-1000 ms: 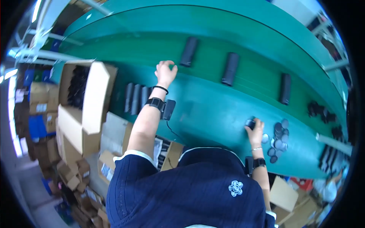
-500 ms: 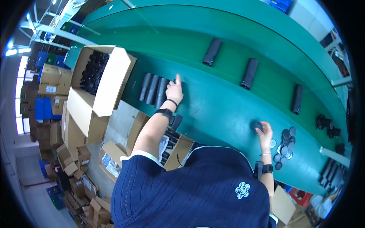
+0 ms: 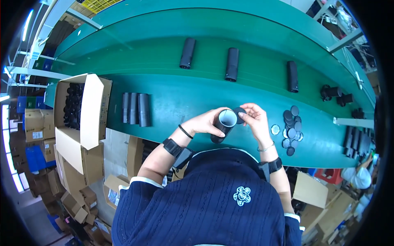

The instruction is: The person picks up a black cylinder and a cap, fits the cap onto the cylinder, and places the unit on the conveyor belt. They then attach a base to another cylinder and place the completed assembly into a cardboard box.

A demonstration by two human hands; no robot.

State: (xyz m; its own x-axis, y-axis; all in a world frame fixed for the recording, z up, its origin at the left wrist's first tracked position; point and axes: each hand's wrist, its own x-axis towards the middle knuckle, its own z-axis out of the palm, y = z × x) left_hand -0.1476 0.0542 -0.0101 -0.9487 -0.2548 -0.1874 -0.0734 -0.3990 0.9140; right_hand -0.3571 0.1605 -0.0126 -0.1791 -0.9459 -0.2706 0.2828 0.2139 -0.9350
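Observation:
Just in front of me, my left hand [image 3: 207,122] is wrapped around a black tube [image 3: 228,119]. The tube is tilted, with its open end facing up and showing a pale inside. My right hand [image 3: 257,121] pinches a black round disc [image 3: 238,115] right beside the tube's rim; whether the two touch I cannot tell. To the right of that hand, a loose cluster of similar discs [image 3: 292,133] lies on the green bench, a few with shiny silvery faces. Three more black tubes [image 3: 133,109] lie side by side on the bench at the left.
Three black tubes [image 3: 232,64] lie spaced apart on the green strip behind the bench. Black fittings [image 3: 331,92] and more tubes [image 3: 356,142] are at the right. An open carton [image 3: 92,111] of black parts stands left. Cardboard boxes crowd the floor.
My left hand has come from the row of tubes to the middle and now holds a tube. My right hand has brought the disc leftward to the tube's mouth. The view has shifted.

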